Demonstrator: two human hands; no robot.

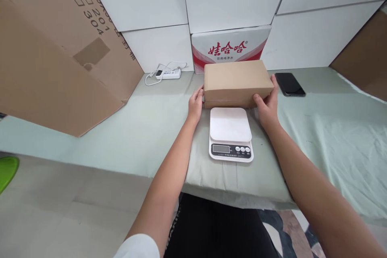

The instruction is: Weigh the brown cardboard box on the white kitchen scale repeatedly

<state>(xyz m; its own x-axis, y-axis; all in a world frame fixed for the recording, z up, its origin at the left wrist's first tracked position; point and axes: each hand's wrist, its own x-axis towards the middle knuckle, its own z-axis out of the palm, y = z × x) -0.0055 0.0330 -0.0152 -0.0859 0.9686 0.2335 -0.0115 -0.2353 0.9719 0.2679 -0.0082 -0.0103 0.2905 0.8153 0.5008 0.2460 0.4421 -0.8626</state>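
Observation:
A closed brown cardboard box is between my two hands, just behind a white digital kitchen scale. My left hand presses against the box's left end, its fingers partly hidden behind it. On the right end, my right hand grips the near corner, thumb on the front face and fingers along the side. The scale's platform carries nothing, and its dark display and buttons face me. Whether the box rests on the cloth or is slightly raised, I cannot tell.
A black phone lies right of the box. A white power strip with a cable sits at the back left. A white-and-red carton stands behind the box. Large cardboard leans at left. Pale green cloth covers the table.

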